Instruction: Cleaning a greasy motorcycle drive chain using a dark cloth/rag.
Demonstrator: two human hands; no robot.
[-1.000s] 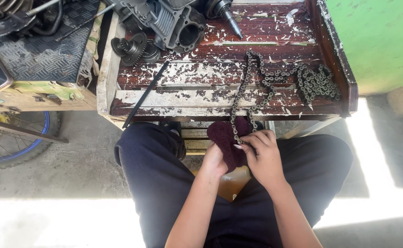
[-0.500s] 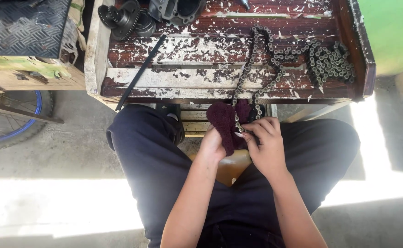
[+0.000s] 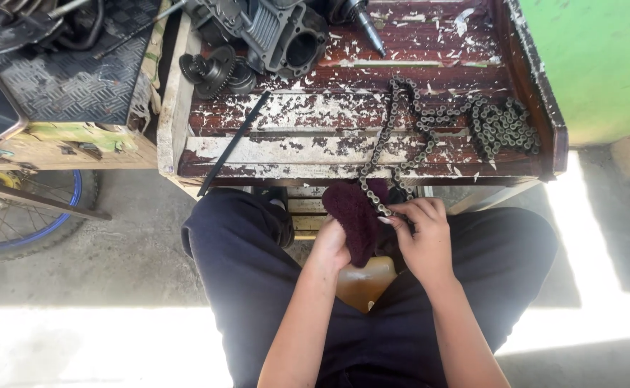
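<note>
Fingers of the right hand pinch the chain against a dark red rag, gripped by the left hand. Beyond, the chain runs up the chipped red tabletop beside grey floor and a green wall

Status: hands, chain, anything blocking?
Left hand grips maroon rag. Right hand pinches chain against rag at bench edge. Rest of chain heaped on bench, far right. Nothing between hands and chain.
</note>
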